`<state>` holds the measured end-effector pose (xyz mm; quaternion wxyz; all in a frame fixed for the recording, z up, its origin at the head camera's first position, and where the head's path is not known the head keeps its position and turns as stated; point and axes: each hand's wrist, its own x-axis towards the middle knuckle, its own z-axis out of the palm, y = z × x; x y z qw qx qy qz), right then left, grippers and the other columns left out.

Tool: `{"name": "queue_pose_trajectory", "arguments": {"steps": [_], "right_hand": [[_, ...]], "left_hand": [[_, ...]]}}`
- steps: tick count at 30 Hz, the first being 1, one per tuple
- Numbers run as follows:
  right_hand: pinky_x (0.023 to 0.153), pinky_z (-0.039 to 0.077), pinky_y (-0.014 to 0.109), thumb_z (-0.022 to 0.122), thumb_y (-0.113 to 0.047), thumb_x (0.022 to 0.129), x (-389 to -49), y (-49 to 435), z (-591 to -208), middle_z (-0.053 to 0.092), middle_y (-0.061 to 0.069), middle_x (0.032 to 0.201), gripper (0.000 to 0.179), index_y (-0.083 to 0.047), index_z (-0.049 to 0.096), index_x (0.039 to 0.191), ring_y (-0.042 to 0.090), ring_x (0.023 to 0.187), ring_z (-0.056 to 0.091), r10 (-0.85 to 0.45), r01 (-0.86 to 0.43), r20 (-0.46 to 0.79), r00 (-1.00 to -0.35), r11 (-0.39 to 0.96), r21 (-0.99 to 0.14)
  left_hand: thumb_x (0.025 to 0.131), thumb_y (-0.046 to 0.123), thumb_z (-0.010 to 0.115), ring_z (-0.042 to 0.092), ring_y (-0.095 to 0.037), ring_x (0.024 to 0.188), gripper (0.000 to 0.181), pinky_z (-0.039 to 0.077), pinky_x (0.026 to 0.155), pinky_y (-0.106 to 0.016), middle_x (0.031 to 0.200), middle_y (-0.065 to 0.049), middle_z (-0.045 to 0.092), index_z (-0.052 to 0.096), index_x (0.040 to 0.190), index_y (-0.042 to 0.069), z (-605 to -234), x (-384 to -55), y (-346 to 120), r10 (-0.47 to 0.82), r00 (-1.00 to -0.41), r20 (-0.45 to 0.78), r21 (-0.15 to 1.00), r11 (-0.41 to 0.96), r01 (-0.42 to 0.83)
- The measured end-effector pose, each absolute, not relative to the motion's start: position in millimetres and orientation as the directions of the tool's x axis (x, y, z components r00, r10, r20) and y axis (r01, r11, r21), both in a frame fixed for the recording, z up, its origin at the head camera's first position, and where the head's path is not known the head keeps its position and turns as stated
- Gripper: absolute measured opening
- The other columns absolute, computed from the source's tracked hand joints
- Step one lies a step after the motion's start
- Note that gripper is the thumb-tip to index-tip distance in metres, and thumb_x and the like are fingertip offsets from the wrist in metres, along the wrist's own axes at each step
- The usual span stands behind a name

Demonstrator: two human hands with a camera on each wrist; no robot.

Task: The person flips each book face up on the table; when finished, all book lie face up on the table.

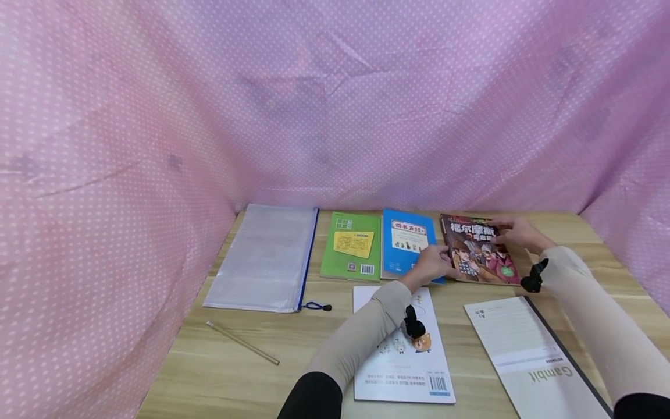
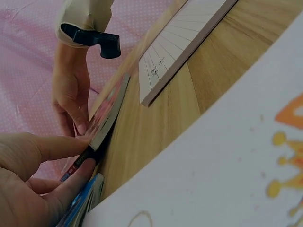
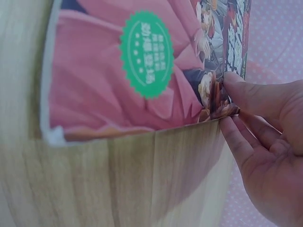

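Note:
A dark comic-style book (image 1: 478,250) with white lettering and a green badge lies at the back right, held from both sides. My left hand (image 1: 433,265) pinches its left edge near the lower corner; in the left wrist view the thumb is on one side of the book's edge and a finger on the other. On the opposite side my right hand (image 1: 515,233) pinches the right edge, thumb on the cover (image 3: 137,61) and fingers beneath. Just left of it, a blue book (image 1: 400,256) is partly hidden by my left hand.
A green book (image 1: 340,265) is left of the blue one, then a mesh zipper pouch (image 1: 267,256). A pencil-like stick (image 1: 243,343) lies in front. A white book (image 1: 398,372) sits under my left forearm, and a notebook (image 1: 528,349) lies front right. Pink dotted cloth (image 1: 335,116) hangs behind.

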<state>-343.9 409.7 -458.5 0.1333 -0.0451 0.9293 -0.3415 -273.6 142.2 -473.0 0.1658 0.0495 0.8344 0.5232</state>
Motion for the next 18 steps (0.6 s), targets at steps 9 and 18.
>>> {"name": "queue_pose_trajectory", "arguments": {"steps": [9,18], "right_hand": [[0.114,0.030,0.071,0.066,-0.010,0.097,-341.6,408.9,-459.2,0.031,0.044,0.150,0.060,0.011,0.041,0.147,0.060,0.136,0.035,-0.155,0.037,-0.245,-0.957,0.772,-0.635],[0.113,0.032,0.071,0.065,-0.010,0.098,-338.3,404.8,-456.8,0.035,0.045,0.146,0.059,0.013,0.040,0.146,0.058,0.132,0.037,-0.155,0.033,-0.239,-0.959,0.772,-0.635]], "left_hand": [[0.074,0.009,0.091,0.064,-0.010,0.092,0.068,0.057,0.075,-0.026,0.118,-0.001,0.070,0.065,0.136,0.012,-464.3,-268.9,145.4,0.241,-0.939,-0.244,0.859,0.503,-0.094],[0.077,0.006,0.089,0.052,-0.006,0.079,0.061,0.049,0.062,-0.022,0.111,0.000,0.067,0.067,0.133,0.012,-465.5,-269.7,143.4,0.256,-0.945,-0.205,0.887,0.456,-0.069]]}}
